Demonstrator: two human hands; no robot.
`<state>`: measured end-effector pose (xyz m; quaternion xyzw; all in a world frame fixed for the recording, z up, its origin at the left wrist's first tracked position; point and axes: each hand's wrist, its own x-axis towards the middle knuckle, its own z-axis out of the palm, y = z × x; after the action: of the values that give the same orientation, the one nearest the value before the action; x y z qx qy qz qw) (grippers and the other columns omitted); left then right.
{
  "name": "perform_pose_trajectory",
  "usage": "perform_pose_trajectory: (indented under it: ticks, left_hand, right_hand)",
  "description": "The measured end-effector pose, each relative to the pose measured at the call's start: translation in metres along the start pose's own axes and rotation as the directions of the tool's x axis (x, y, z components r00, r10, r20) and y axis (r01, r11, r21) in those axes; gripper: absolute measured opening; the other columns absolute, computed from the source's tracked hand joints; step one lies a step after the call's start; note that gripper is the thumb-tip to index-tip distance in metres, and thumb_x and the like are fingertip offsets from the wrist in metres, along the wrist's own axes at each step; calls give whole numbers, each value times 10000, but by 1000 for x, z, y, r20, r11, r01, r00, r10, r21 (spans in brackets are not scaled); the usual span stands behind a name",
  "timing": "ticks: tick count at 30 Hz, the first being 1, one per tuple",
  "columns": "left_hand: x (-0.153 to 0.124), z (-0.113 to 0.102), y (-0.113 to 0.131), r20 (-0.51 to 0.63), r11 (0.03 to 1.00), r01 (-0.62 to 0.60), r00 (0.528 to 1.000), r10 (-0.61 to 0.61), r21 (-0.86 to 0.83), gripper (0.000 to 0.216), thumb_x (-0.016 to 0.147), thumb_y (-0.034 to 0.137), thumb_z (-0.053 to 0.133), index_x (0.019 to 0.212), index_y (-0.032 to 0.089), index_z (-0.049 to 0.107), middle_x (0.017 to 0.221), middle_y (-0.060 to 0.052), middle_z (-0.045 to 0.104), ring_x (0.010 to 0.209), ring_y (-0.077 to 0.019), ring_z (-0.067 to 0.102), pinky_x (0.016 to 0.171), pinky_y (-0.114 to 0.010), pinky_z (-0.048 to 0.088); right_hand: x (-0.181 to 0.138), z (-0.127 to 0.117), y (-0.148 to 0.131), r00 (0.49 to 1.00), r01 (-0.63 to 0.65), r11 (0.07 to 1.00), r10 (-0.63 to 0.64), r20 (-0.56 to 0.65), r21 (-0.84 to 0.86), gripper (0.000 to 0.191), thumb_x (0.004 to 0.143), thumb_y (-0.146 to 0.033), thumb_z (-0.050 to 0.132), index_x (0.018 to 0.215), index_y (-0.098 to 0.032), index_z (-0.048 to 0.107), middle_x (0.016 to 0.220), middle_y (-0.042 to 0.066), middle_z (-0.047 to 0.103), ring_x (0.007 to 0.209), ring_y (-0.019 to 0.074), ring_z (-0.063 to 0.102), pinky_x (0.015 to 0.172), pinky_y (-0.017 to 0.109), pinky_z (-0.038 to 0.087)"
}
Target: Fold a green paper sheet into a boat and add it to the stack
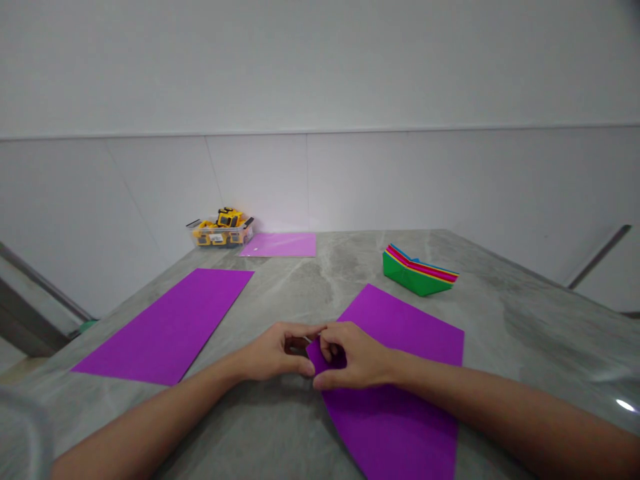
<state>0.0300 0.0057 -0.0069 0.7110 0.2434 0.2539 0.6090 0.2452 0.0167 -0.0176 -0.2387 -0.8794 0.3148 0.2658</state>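
A purple sheet of paper (395, 427) lies at an angle on the table, its left corner lifted a little off the surface. My left hand (277, 350) pinches that corner from the left with thumb and fingertips. My right hand (357, 357) curls over the same corner, its thumb and bent fingers closed on the paper and touching the left fingertips. The right hand and forearm cover the sheet's middle. Another purple sheet (170, 327) lies flat to the left of my left hand.
A folded paper boat (417, 273), green with multicoloured edges, stands at the right behind the sheet. Far back left are a clear plastic box (220, 235) of yellow toy vehicles and a lilac sheet (283, 245). A white wall (360, 180) rises behind the grey marbled table (540, 353).
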Motion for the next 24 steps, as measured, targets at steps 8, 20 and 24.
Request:
perform_pose_trajectory:
  ticks: [8,20,24]
  left_hand:
    - [1,0,-3,-13,999,32,999,-32,8,555,787,230,769,1321,239,617,1122,-69,718,966,-223,660,870,-351,503]
    - [2,-4,2,-171,992,101,981,-87,77,208,788,341,745,812,140,698,717,-14,642,623,-134,583,591,-246,481]
    - [1,-21,8,-440,979,-108,881,174,172,224,768,333,765,697,144,668,666,-4,608,658,-131,548,633,-235,447]
  right_hand:
    - [1,-7,-2,995,-12,995,2,100,95,323,786,-424,687,658,-173,529,639,-35,503,586,101,438,541,235,304]
    - [1,-7,5,996,-32,985,19,83,168,432,910,-553,493,739,-164,577,657,-16,499,607,121,443,564,248,339]
    - [0,-18,8,997,-11,994,18,-69,110,401,945,-513,473,901,-165,669,832,44,652,761,173,569,733,304,436]
